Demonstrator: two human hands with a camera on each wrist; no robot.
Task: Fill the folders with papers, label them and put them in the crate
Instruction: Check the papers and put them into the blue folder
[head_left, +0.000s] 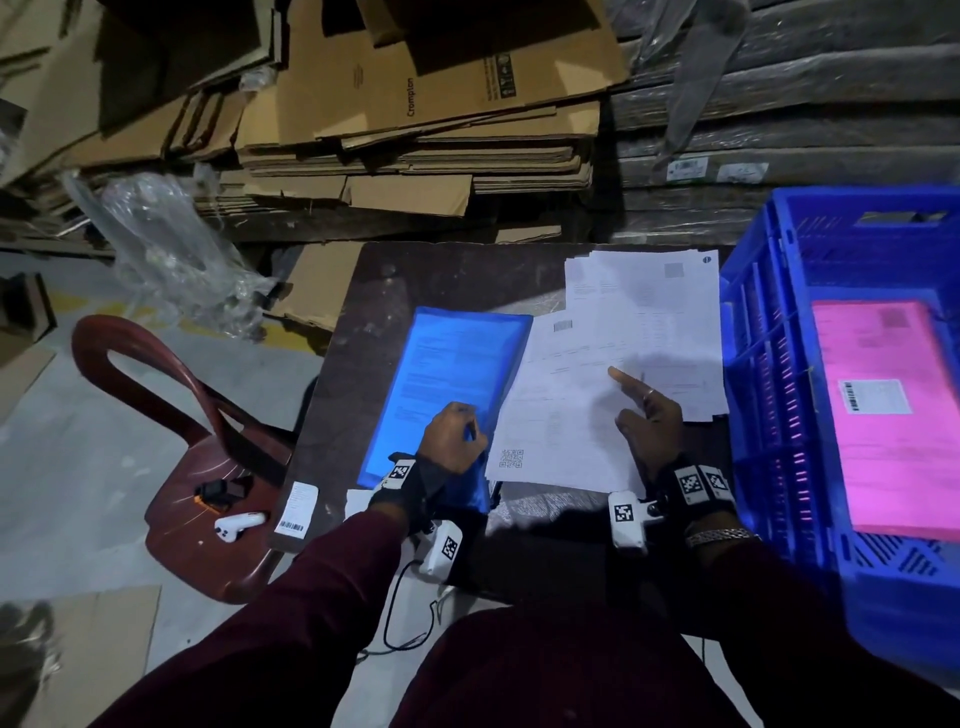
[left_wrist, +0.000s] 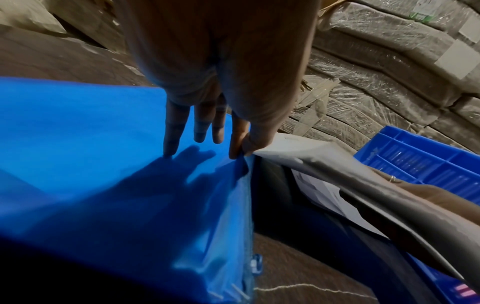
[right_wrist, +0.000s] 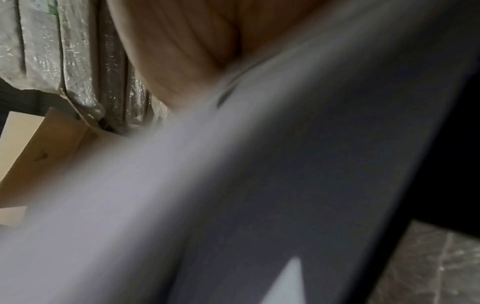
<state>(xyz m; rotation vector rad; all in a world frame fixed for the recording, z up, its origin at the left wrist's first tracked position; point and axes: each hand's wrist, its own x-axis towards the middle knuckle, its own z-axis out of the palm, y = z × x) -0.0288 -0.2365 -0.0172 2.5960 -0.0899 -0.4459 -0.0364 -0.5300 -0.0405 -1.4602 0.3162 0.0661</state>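
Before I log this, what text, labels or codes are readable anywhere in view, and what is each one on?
"Crompton": printed sideways on a flattened cardboard box in the stack behind the table.
White sheet under the right hand: QR code and barcode, print too small to read.
Label on the pink folder in the blue crate: barcode, text unreadable.
White label at the table's near left corner: barcode, text unreadable.

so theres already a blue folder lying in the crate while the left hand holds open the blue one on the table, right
Not quite: the folder in the crate is a pink folder, as the head view shows. The rest holds: the left hand pinches open the blue folder on the table.
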